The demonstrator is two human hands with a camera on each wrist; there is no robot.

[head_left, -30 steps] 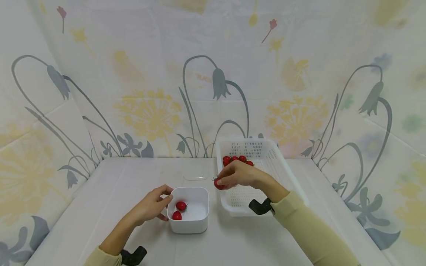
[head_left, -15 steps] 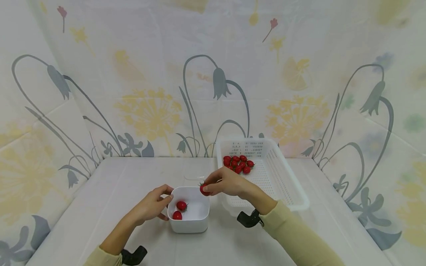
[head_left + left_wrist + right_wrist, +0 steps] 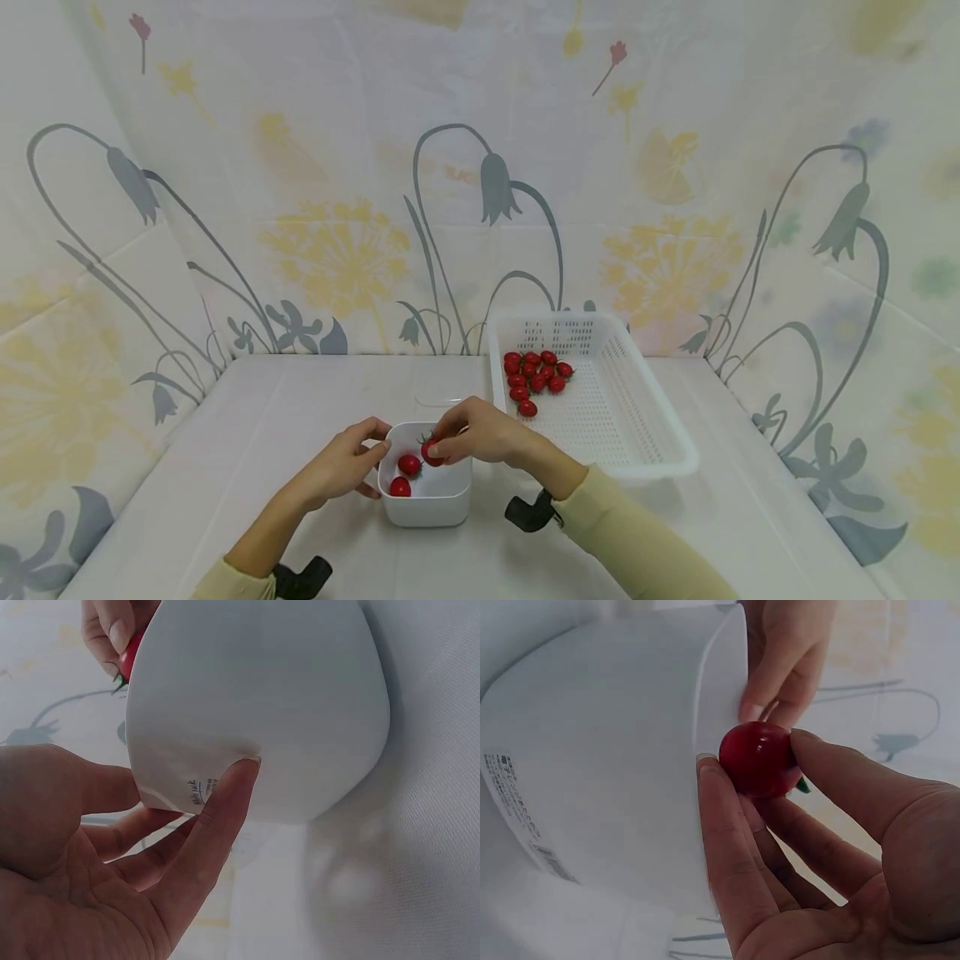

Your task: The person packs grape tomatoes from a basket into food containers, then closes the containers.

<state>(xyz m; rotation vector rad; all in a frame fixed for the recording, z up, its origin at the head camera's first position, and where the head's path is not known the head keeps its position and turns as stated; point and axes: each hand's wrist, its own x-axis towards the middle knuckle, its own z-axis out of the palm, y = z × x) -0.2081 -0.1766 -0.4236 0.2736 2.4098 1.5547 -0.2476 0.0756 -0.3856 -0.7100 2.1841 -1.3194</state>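
My right hand (image 3: 480, 432) pinches a red cherry tomato (image 3: 759, 759) with a green stem between thumb and fingertips, over the right side of a white square container (image 3: 427, 510). One of its fingertips touches the container's rim in the right wrist view. At the container's left side, my left hand (image 3: 341, 460) holds the wall near the rim, one finger pressed on the outside in the left wrist view. Inside lie two cherry tomatoes, the farther tomato (image 3: 408, 465) and the nearer tomato (image 3: 400, 487).
To the right stands a white perforated basket (image 3: 637, 417) with several cherry tomatoes (image 3: 537, 383) grouped at its left. A clear, thin-edged object, perhaps a lid (image 3: 438, 403), lies behind the container. A patterned cloth (image 3: 480, 167) hangs at the table's back.
My right hand has carried the cherry tomato leftward from the basket's edge to over the container, uncovering the tomatoes in the basket. My left hand stays in place.
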